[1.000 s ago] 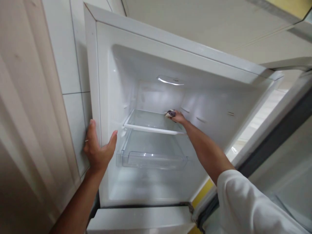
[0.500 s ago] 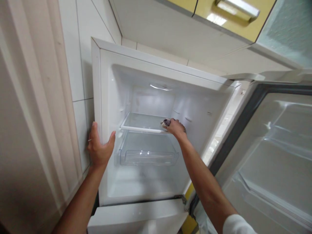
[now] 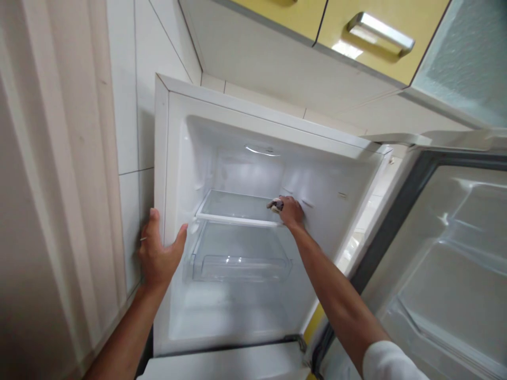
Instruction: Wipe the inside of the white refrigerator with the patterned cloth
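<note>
My right hand (image 3: 292, 211) reaches into the open refrigerator (image 3: 161, 158), its fingers closed on a crumpled grey-and-white cloth (image 3: 275, 205). The cloth is over the right end of the upper glass shelf (image 3: 237, 205), near the right inner wall. Whether it presses on the glass I cannot tell. My left hand (image 3: 158, 256) rests against the refrigerator's left front edge, thumb stretched toward the inside and fingers along the outer side. Below the upper shelf sits a clear plastic drawer (image 3: 241, 269).
The refrigerator door (image 3: 443, 274) is swung wide on the right, with clear shelves inside it. Yellow cabinets (image 3: 380, 58) with metal handles hang above. White wall tiles (image 3: 122, 95) and a beige pleated panel (image 3: 59, 132) are close on the left.
My right hand has shifted slightly right and deeper along the upper shelf with the cloth. My left hand stays at the refrigerator's edge. The view has tilted up a little.
</note>
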